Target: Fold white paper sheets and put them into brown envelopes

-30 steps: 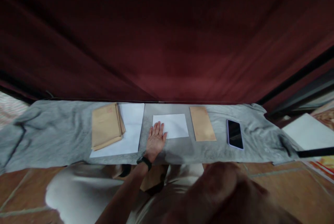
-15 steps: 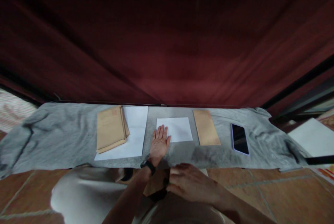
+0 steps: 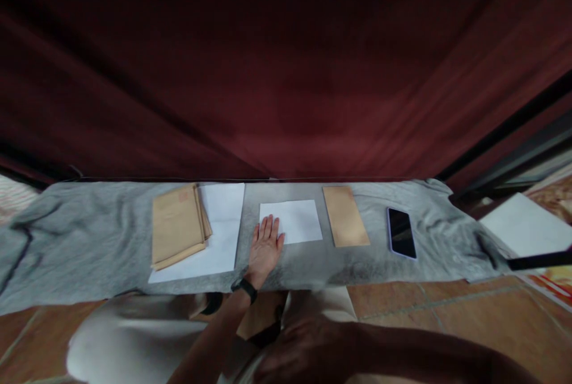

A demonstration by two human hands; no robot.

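Note:
My left hand (image 3: 264, 253) lies flat with its fingers stretched out over the left end of a small white sheet of paper (image 3: 301, 221). It holds nothing, and a dark band sits on the wrist. Low in the view, close to my body, is my right hand (image 3: 299, 345); it is dark and blurred, so its fingers cannot be made out. A brown envelope (image 3: 346, 217) lies just right of the white sheet. Left of my left hand, a stack of brown envelopes (image 3: 177, 226) rests partly on larger white paper (image 3: 226, 235).
A grey cloth (image 3: 111, 235) covers the narrow surface. A phone (image 3: 401, 234) with a lilac edge lies to the right of the single envelope. Dark red fabric (image 3: 286, 104) rises along the back edge. At the far right is a white panel (image 3: 529, 226). Tiled floor (image 3: 402, 300) shows in front.
My right hand has drawn back toward my body, away from the cloth's front edge. My left hand stays on the white sheet. The view has shifted slightly, so things appear further left.

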